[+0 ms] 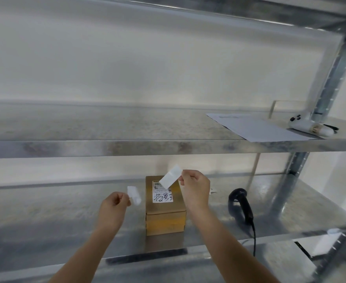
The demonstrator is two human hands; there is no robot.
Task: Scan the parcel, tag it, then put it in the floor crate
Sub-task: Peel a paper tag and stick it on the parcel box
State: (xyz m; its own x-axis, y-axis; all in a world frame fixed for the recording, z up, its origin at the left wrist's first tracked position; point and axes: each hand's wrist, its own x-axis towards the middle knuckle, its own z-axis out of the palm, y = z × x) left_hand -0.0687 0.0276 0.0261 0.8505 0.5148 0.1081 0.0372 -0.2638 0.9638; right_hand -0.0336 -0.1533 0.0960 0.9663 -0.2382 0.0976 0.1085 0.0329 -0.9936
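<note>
A small brown cardboard parcel point(165, 213) stands on the lower metal shelf point(45, 217), with a white shipping label bearing black handwriting on its top. My right hand point(195, 185) pinches a white rectangular tag point(171, 176) just above the parcel's top. My left hand point(115, 205), to the left of the parcel, pinches a smaller white strip point(134, 195), perhaps the tag's backing. A black handheld scanner point(241, 205) lies on the same shelf to the right of the parcel, its cable trailing over the front edge. The floor crate is not in view.
On the upper shelf point(106, 127) at the right lie a white sheet of paper point(257, 127) and a white label device point(308, 124). A metal upright point(329, 88) bounds the right side. A small white scrap point(212, 190) lies behind my right hand.
</note>
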